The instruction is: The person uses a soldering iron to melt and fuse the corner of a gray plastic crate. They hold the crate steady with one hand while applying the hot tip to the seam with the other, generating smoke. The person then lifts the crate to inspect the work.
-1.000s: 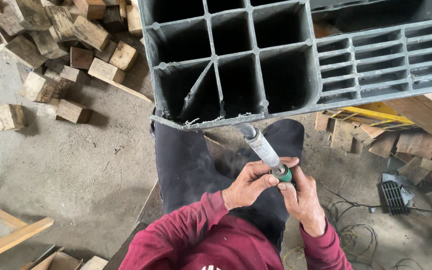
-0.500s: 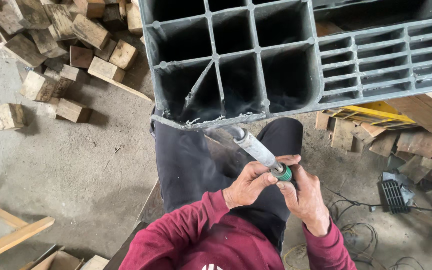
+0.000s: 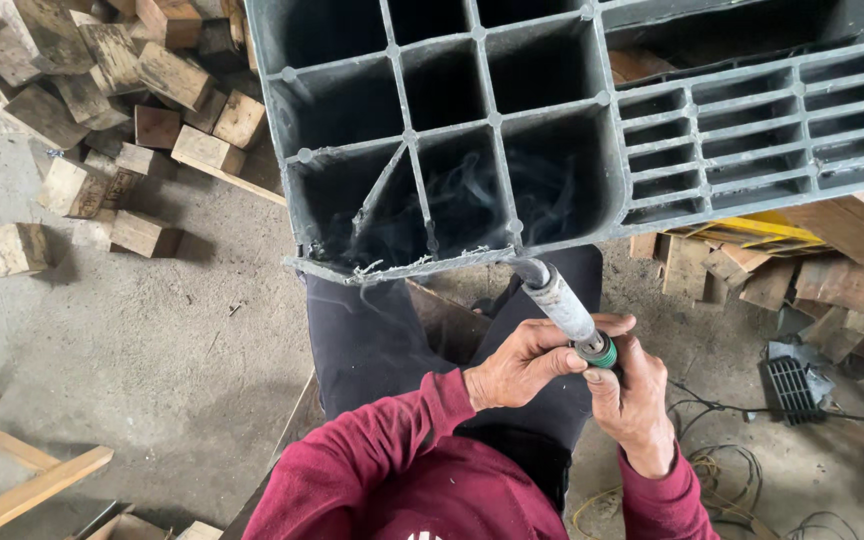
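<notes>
Both hands on one tool: a grey tube-shaped heat tool [image 3: 562, 305] with a green ring at its rear end, nozzle pressed to the lower edge of a grey plastic pallet [image 3: 552, 130] that stands tilted over the person's lap. Left hand [image 3: 517, 362] wraps the rear of the barrel from the left, fingers curled shut round it; right hand [image 3: 632, 400] closes on the very back end just behind the green ring, thumb on top. So both grips are shut on the tool. Thin smoke hangs inside the pallet cells [image 3: 472, 205] just above the nozzle, and the pallet's bottom lip [image 3: 392, 268] looks ragged and melted, with stringy bits. Handling, as a guess: the tool looks rigid, fairly light, hot at the front, so the rear by the ring is the place to hold, as now; the pallet looks stiff, bulky and heavy-ish, softening only where heated, best taken by its ribs away from the smoking edge. Counts: one tool, one pallet, two hands. Wooden blocks [image 3: 142, 100] lie in a loose pile on the concrete floor [image 3: 152, 350] at upper left, too many and too overlapped to count surely, more than a dozen. More wood scraps [image 3: 782, 280] on the right, a small black grille-faced box [image 3: 794, 385] with thin cables [image 3: 732, 470] on the floor beside it, and two or so long timber strips [image 3: 22, 490] at lower left.
</notes>
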